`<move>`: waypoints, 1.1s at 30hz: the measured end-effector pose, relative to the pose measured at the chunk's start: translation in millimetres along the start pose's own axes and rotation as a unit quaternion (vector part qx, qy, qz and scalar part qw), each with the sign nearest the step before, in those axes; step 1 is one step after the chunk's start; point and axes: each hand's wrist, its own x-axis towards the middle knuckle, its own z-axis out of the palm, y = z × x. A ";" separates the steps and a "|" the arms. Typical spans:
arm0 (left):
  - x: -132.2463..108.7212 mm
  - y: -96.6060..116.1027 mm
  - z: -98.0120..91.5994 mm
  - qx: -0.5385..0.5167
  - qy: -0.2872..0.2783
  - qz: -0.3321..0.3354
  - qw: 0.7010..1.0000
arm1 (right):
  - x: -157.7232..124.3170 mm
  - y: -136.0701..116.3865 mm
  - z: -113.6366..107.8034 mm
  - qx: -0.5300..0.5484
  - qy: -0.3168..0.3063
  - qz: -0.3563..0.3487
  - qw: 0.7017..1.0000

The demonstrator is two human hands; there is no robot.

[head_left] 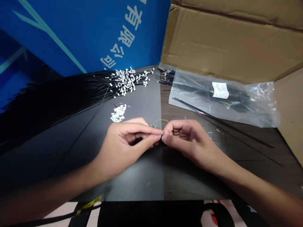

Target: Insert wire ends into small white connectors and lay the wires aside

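Observation:
My left hand (126,140) and my right hand (191,137) meet fingertip to fingertip over the seam of the table. Thumb and index finger of the left are pinched, and a tiny whitish piece (160,136) peeks out at their tips. The right thumb and index finger are also pressed together right beside it; what they grip is hidden. Just behind the fingers curves a thin yellow strand (161,120). A small heap of white connector housings (119,113) lies beyond my left hand.
A large bundle of black wires (59,94) with white connector ends (125,80) spreads across the left. At right, a clear plastic bag (196,88) holds more black wires; loose black wires (227,119) lie over its front. Cardboard (224,41) and a blue panel (78,28) stand behind.

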 end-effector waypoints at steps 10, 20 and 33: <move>-2.1 0.0 2.6 0.011 0.010 0.009 1.000 | -2.9 3.6 1.0 -0.018 0.010 -0.019 1.000; -2.9 -0.6 5.0 -0.003 0.020 0.006 1.000 | -4.6 5.3 4.3 -0.026 0.002 -0.030 0.999; -0.6 0.3 5.0 -0.055 0.019 -0.027 0.998 | -5.3 5.5 8.4 -0.041 0.015 -0.070 0.997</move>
